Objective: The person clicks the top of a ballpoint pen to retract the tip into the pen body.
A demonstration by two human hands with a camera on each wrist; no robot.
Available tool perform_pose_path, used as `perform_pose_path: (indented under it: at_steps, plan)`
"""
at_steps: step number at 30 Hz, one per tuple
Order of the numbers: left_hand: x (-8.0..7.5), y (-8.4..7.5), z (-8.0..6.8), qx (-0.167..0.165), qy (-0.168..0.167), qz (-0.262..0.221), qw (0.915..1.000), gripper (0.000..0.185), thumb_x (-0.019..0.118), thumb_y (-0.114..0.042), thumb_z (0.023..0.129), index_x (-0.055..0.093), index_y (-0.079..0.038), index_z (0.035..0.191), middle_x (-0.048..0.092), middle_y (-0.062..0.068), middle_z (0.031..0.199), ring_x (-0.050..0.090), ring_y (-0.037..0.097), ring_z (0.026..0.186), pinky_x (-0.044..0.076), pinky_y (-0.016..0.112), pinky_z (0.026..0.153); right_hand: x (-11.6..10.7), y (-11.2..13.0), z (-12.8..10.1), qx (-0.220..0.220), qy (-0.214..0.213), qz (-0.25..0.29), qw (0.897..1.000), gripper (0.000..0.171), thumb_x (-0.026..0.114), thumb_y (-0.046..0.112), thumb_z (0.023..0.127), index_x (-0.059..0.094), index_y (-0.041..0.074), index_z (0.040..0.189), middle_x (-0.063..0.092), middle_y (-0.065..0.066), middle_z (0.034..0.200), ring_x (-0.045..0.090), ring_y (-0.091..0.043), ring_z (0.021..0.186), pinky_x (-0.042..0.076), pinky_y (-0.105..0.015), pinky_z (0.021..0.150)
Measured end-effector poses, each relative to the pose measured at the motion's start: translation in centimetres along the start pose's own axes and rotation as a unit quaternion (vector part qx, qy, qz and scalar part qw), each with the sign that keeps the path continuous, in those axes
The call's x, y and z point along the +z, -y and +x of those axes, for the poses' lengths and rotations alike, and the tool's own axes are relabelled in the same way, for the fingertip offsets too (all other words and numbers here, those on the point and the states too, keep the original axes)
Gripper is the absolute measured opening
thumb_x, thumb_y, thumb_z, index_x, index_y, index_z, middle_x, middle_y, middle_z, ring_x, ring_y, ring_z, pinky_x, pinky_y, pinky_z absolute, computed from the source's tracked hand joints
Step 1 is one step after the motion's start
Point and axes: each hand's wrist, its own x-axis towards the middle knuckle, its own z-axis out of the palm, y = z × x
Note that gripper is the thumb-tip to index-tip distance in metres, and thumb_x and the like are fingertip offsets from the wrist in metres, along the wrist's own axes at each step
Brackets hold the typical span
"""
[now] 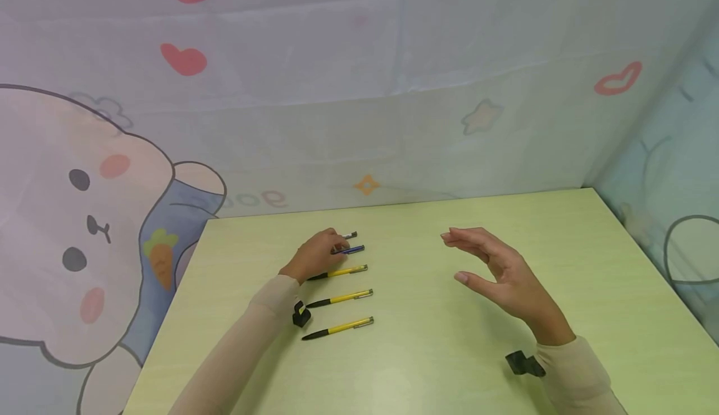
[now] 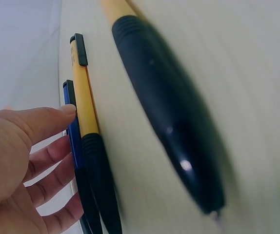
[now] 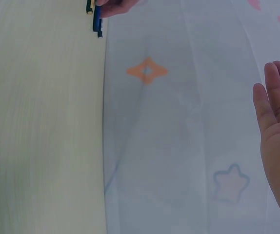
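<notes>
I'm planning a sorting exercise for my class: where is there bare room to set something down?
Free: the table between the three yellow pens and the right hand, and from that hand to the right edge. Crowded: left of centre, where the left hand is at the blue pen, those yellow pens lie nearer the viewer and another pen lies just beyond.

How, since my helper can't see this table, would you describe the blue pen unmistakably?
In the head view, look left of the pale table's middle. There, at the left hand, the blue pen is second from the far end in a row of five. Its blue barrel sets it apart from the three nearer yellow pens.
</notes>
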Motion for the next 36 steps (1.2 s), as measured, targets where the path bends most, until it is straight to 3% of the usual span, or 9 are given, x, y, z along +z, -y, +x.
perform_pose_path:
  at_steps: [28, 36]
  plan:
    - [0.47, -0.45, 0.29, -0.005, -0.033, 0.001, 0.9994, 0.017, 0.073, -0.011, 0.095, 0.074, -0.011, 0.111, 0.065, 0.002, 0.099, 0.063, 0.017, 0.091, 0.055, 0.038, 0.085, 0.1, 0.05, 0.03, 0.014, -0.005, -0.008, 1.0, 0.064, 0.062, -0.03, 0.078, 0.044, -0.019, 0.139, 0.058, -0.023, 0.132, 0.057, -0.024, 0.129, 0.044, -0.035, 0.112]
    - [0.55, -0.41, 0.38, -0.005, -0.023, 0.022, 0.9995, 0.014, 0.069, -0.011, 0.097, 0.073, -0.012, 0.11, 0.065, 0.002, 0.099, 0.062, 0.016, 0.09, 0.055, 0.036, 0.084, 0.04, -0.13, 0.16, 0.001, -0.004, -0.007, 1.0, 0.063, 0.061, -0.031, 0.078, 0.043, -0.022, 0.138, 0.057, -0.023, 0.132, 0.057, -0.025, 0.129, 0.044, -0.035, 0.112]
